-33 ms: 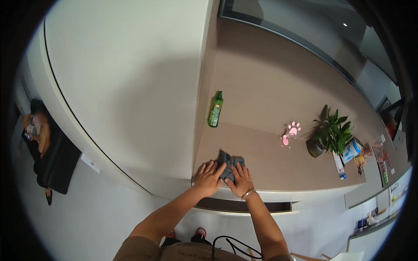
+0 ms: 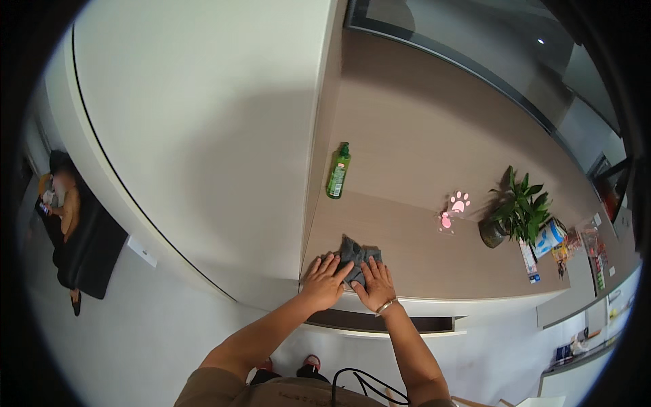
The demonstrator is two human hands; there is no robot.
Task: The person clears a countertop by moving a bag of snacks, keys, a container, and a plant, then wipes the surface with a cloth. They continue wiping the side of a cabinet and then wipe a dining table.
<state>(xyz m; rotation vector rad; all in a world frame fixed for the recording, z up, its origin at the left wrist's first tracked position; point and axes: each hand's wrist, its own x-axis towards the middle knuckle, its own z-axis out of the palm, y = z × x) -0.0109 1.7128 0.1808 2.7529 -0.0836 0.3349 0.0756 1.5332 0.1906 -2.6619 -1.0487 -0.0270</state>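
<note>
A crumpled dark grey cloth (image 2: 354, 254) lies on the wood-toned counter (image 2: 407, 268), close to its front edge and near the tall white panel. My left hand (image 2: 323, 283) rests flat, fingers spread, at the cloth's left side, with the index finger and thumb side touching it. On the cloth's right side lies my right hand (image 2: 375, 285), its fingers stretched forward and a bracelet (image 2: 386, 305) round the wrist. Neither hand is closed round the cloth. Behind it, a green pump bottle (image 2: 338, 171) stands upright at the left end of the counter.
A pink paw-shaped piece (image 2: 456, 209) and a potted plant (image 2: 519, 214) stand toward the right, beside a blue-and-white container (image 2: 549, 236). The white cabinet panel (image 2: 264, 169) rises at the left. An open drawer (image 2: 386, 321) sits below the counter edge. A person sits on a black sofa (image 2: 95, 254).
The cloth is spread slightly flatter under my fingers. Both hands stay in nearly the same place, and the whole view has shifted a little.
</note>
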